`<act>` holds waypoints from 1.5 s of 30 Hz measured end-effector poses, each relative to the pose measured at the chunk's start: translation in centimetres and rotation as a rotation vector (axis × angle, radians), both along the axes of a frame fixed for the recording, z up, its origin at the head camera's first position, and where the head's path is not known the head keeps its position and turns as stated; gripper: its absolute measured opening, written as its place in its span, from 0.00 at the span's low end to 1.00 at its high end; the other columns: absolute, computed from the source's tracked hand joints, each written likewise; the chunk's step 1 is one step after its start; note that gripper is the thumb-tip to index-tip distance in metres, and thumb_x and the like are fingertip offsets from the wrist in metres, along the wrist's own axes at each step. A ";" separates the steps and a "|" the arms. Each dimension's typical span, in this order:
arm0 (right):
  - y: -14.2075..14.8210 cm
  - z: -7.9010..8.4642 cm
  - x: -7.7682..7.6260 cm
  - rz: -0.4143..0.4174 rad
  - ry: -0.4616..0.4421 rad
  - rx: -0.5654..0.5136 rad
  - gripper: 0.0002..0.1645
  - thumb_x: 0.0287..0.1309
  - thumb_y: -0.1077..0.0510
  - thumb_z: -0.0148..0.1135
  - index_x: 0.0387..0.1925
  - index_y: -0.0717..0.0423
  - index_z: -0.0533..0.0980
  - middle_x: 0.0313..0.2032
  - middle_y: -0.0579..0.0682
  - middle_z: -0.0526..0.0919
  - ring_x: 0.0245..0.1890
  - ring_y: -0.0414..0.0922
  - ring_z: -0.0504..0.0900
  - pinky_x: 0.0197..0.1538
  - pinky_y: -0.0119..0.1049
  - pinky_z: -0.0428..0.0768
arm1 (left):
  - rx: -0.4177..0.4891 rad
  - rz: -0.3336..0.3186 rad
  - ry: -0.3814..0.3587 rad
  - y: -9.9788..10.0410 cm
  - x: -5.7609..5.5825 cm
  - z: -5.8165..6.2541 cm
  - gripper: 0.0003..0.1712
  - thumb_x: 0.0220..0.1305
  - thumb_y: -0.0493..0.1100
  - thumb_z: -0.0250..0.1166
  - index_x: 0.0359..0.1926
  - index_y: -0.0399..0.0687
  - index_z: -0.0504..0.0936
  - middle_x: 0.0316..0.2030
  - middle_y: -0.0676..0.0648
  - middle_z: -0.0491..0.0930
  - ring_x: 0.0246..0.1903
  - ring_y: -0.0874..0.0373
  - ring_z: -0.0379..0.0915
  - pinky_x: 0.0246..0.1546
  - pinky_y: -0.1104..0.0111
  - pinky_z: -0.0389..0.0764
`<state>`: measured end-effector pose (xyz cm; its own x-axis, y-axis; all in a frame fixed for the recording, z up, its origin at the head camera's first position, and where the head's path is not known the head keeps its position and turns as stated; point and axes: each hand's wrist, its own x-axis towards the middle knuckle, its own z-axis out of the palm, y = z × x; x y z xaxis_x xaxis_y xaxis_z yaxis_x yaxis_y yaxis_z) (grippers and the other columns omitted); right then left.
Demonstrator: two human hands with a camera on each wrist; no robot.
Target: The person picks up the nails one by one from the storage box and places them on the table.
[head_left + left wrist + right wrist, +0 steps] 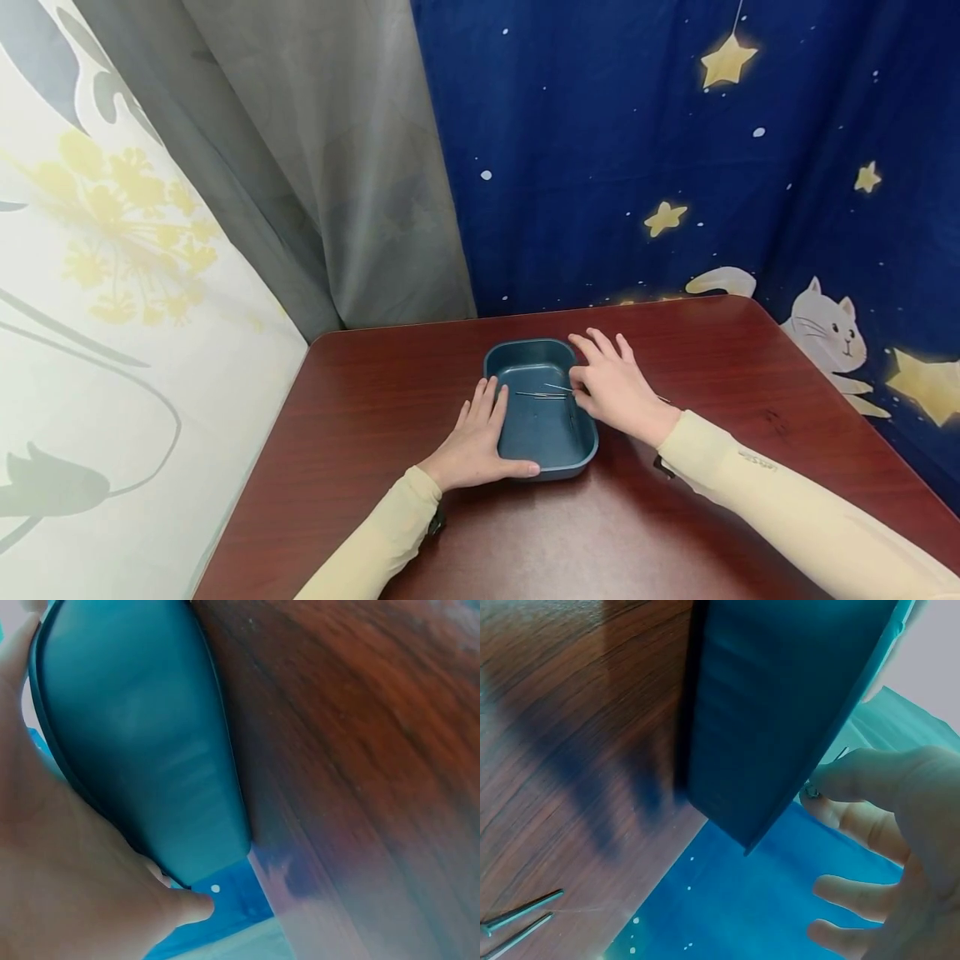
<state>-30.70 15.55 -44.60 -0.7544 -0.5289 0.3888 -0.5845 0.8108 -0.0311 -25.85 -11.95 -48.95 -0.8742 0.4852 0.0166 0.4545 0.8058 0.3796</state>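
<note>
- On the reddish table, we see thin nails inside the blue tray.
- Left hand: fingers spread along the tray, grasping nothing.
- Right hand: fingertips pinch a nail over it.
- We judge this nail-moving (direction unclear), calling for steady fingertip control.

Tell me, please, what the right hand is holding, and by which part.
The right hand pinches a nail between thumb and fingertip, apparently at its head end.

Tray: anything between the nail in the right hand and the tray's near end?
Yes, other nails: in the head view they lie in the tray, just on the near side of the nail pinched by the right hand. The left hand is aside, at the tray's left.
</note>
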 end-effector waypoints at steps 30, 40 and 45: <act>6.3 0.1 1.2 -0.103 -0.027 -0.052 0.14 0.49 0.58 0.74 0.20 0.37 0.77 0.68 0.63 0.68 0.70 0.66 0.57 0.63 0.75 0.50 | 0.025 -0.016 0.104 -0.5 0.3 -0.7 0.70 0.53 0.84 0.55 0.81 0.57 0.31 0.79 0.52 0.21 0.78 0.49 0.21 0.71 0.40 0.40; 8.7 -0.7 1.4 -0.144 -0.044 -0.051 0.09 0.48 0.58 0.74 0.24 0.41 0.81 0.67 0.63 0.68 0.69 0.66 0.58 0.62 0.76 0.51 | -0.026 0.018 0.141 -0.8 0.7 -0.8 0.72 0.53 0.88 0.46 0.80 0.42 0.37 0.79 0.49 0.21 0.78 0.50 0.22 0.73 0.45 0.41; 10.0 -1.3 1.1 -0.174 -0.055 -0.051 0.06 0.48 0.58 0.74 0.26 0.43 0.83 0.66 0.64 0.68 0.68 0.66 0.58 0.61 0.76 0.50 | -0.050 0.024 0.150 -0.8 0.8 -0.7 0.73 0.53 0.89 0.44 0.80 0.41 0.35 0.78 0.47 0.21 0.78 0.49 0.22 0.73 0.46 0.41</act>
